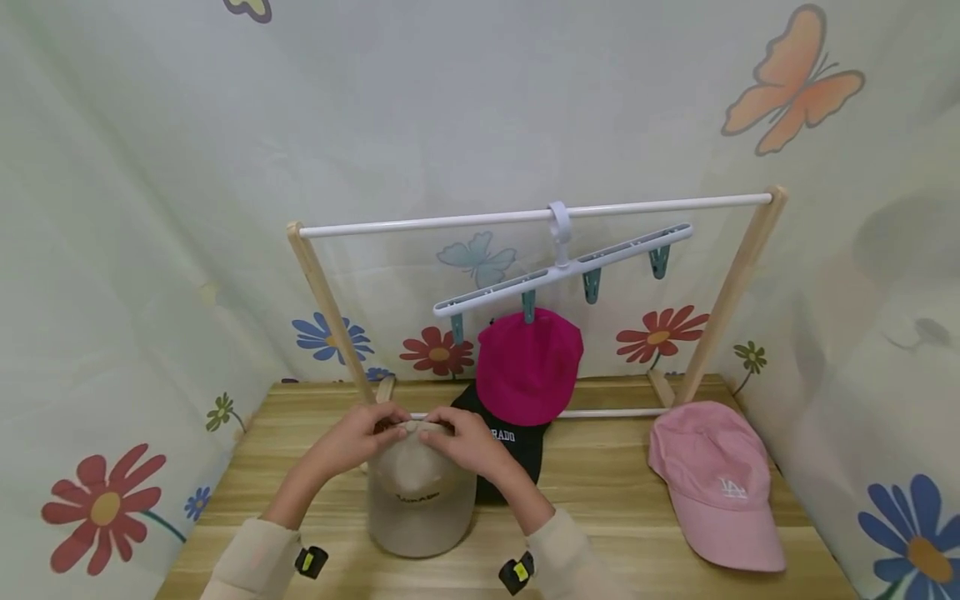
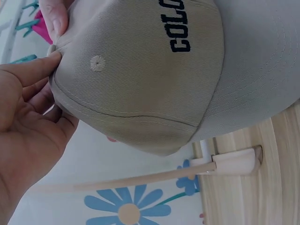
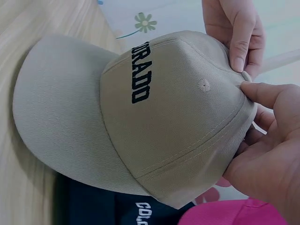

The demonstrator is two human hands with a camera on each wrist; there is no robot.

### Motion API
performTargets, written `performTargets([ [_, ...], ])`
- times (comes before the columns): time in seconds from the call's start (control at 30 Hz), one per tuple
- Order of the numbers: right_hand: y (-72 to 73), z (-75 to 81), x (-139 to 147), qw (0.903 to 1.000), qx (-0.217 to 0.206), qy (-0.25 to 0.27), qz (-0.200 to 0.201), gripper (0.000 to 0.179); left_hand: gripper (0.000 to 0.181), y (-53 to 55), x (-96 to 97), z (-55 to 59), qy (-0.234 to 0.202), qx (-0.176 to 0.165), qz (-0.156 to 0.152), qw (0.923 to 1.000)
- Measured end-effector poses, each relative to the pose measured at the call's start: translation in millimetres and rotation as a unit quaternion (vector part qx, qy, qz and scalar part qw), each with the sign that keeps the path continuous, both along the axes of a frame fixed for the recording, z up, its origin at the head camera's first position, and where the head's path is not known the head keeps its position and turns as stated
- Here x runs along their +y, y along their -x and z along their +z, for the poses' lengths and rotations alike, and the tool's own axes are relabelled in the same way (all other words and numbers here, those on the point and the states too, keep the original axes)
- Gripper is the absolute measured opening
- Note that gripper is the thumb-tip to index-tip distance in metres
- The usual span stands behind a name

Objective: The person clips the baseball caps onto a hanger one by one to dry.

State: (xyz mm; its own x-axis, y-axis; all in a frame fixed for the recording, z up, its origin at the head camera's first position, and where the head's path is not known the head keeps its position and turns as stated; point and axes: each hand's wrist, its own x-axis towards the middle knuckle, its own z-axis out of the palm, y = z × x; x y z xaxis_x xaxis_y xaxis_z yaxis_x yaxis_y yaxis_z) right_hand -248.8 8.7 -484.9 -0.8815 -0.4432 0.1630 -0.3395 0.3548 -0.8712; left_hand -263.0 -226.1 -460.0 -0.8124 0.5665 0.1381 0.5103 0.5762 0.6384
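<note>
A beige baseball cap (image 1: 420,508) with dark lettering hangs brim down between both hands. My left hand (image 1: 356,437) pinches its crown from the left, near the top button, as the left wrist view shows with the thumb on the fabric. From the other side my right hand (image 1: 472,442) pinches the crown, thumb in front and fingers behind in the right wrist view. Beyond the right hand, a magenta cap (image 1: 531,367) hangs from a teal clip (image 1: 528,306). A black cap (image 1: 517,446) with white lettering shows behind it, partly covered.
A white clip hanger (image 1: 564,271) hangs tilted from the rack's white bar (image 1: 450,222); other teal clips (image 1: 592,286) dangle from it. The pink cap (image 1: 712,483) lies at the right of the wooden table (image 1: 600,517). Wooden posts (image 1: 731,292) hold the rack.
</note>
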Motion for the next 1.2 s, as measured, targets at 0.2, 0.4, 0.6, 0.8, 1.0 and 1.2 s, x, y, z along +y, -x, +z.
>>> performTargets([
  [0.2, -4.3, 8.7, 6.7, 0.9999, 0.013, -0.003, 0.005, 0.018, 0.015, -7.2, 5.9, 6.4, -0.014, 0.014, -0.001, 0.9998],
  [0.4, -6.8, 14.6, 13.0, 0.9996, 0.022, 0.001, 0.019, 0.017, 0.015, -13.7, 10.3, 10.2, -0.024, 0.023, 0.009, 0.9994],
  [0.6, -11.0, 21.6, 24.6, 0.9994, 0.025, 0.01, 0.023, 0.017, 0.018, -16.9, 18.1, 11.3, -0.036, 0.036, 0.012, 0.9986],
  [0.8, -14.7, 23.1, 39.7, 0.9992, 0.031, 0.007, 0.025, 0.015, 0.019, -17.7, 32.7, 9.8, -0.038, 0.044, 0.001, 0.9983],
  [1.0, -14.8, 20.3, 52.5, 0.9987, 0.041, 0.012, 0.028, 0.016, 0.018, -16.9, 42.6, 9.1, -0.04, 0.037, -0.007, 0.9985],
  [1.2, -16.2, 18.5, 64.5, 0.9993, 0.021, 0.028, 0.012, 0.016, 0.016, -14.8, 57.1, 11.2, -0.057, 0.064, -0.027, 0.996],
])
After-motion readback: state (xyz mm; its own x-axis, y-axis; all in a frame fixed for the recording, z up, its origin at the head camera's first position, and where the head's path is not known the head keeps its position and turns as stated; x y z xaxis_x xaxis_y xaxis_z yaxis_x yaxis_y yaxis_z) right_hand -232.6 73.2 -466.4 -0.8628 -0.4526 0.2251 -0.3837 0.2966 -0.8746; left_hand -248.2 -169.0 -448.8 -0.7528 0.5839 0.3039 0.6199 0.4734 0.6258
